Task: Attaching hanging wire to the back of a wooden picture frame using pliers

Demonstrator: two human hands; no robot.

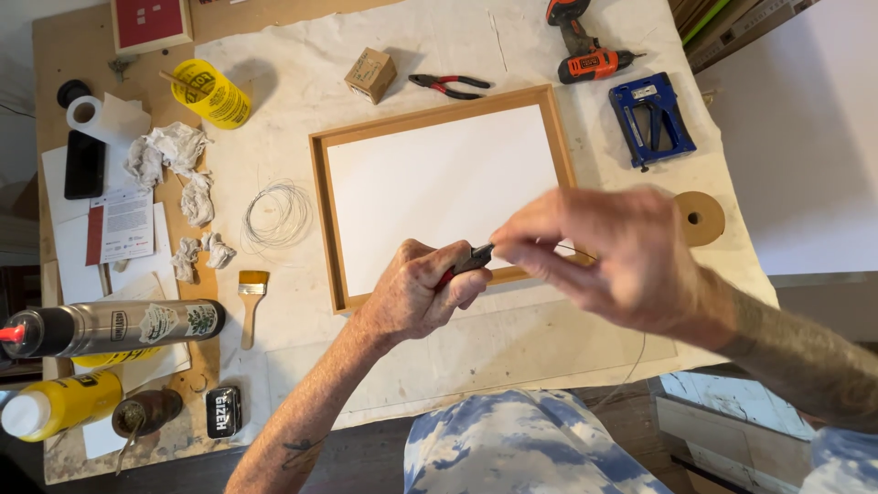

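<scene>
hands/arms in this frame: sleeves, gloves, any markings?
Both hands bare, no gloves, no rings or watch visible. Left hand: forearm uncovered, small dark tattoo near the elbow. Right hand: motion-blurred, forearm uncovered with faint tattoo marks; blue-and-white tie-dye short sleeve shows at the frame's corner.

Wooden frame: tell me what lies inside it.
Inside the wooden frame lies a plain white panel. Both hands, left and right, cover its lower edge, so that part is hidden.
</scene>
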